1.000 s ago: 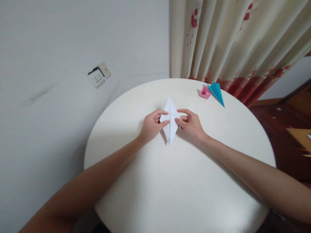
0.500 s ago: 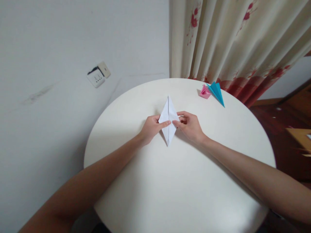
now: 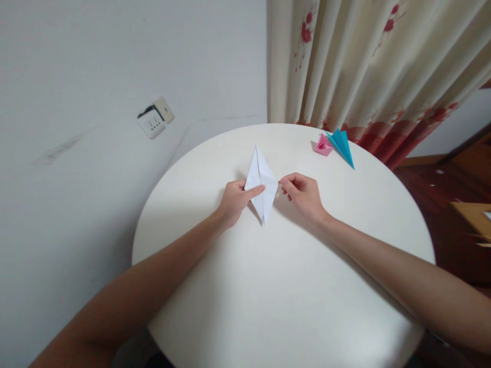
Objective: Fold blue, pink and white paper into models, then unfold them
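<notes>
Pale wall fills the upper left of the frame, carrying a white socket plate with a beige switch plate against it; below and to the right spreads a round white surface. Left of centre, the left hand holds the edge of a white origami sheet, thumb laid across the face and fingers mostly hidden underneath. That sheet sits near the middle of the frame as a narrow diamond, one tip pointing up and one down, slightly tilted.

Several folds are already in it: a seam runs from tip to tip, and the two halves lie fairly flat on either side. I judge it only partly shaped, since the outline is a plain diamond with nothing raised; how many folds are left cannot be told.

Just to its right, the right hand is curled, thumb and forefinger close together at the diamond's right corner; whether they pinch it is unclear. Farther right, toward the surface's upper edge, a pink origami piece and a blue paper dart look finished. Behind them, a cream floral curtain hangs across the upper right.
</notes>
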`<state>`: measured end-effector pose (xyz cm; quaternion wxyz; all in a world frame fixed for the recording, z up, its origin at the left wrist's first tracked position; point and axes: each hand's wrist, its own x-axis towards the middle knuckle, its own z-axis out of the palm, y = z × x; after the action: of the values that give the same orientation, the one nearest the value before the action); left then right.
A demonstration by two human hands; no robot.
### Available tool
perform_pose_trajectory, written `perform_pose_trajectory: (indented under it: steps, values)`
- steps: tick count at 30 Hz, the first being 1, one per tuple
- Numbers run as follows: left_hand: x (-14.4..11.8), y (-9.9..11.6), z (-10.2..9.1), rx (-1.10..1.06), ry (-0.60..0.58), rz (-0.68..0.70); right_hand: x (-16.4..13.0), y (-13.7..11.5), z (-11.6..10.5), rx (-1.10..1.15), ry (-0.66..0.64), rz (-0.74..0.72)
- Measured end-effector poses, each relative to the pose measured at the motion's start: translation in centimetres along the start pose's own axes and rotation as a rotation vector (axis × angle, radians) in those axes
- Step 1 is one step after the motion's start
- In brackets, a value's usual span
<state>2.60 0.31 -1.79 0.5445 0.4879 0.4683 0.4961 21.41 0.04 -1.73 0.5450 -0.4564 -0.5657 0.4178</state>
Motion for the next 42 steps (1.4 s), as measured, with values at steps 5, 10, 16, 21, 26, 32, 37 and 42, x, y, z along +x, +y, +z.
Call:
perform_pose_trajectory:
  steps: [5,10,16,21,26,32,37,42]
  values:
    - [-0.1,0.1,0.1,0.049,0.011,0.016,-0.1,0.0,0.1,-0.031,-0.021,-0.025]
    - [-0.3,0.2,0.3,0.079,0.036,0.020,-0.3,0.0,0.3,-0.045,-0.055,-0.044]
    - [-0.5,0.4,0.4,0.105,0.015,0.039,-0.6,-0.5,0.3,-0.071,-0.075,-0.065]
    - [-0.4,0.2,0.3,0.062,-0.014,0.046,-0.7,-0.5,0.2,-0.060,-0.118,-0.108]
    - [-0.4,0.2,0.3,0.079,-0.014,0.055,-0.6,-0.6,0.4,-0.056,-0.078,-0.080]
    - [-0.3,-0.2,0.2,0.048,-0.050,0.046,-0.6,-1.1,0.6,-0.056,-0.072,-0.062]
    - [-0.3,-0.6,0.1,0.039,-0.060,0.040,-0.7,-1.1,0.7,-0.096,-0.066,-0.093]
    - [-0.4,-0.3,0.2,0.036,-0.009,0.056,-0.5,-0.9,0.6,-0.076,0.056,-0.139]
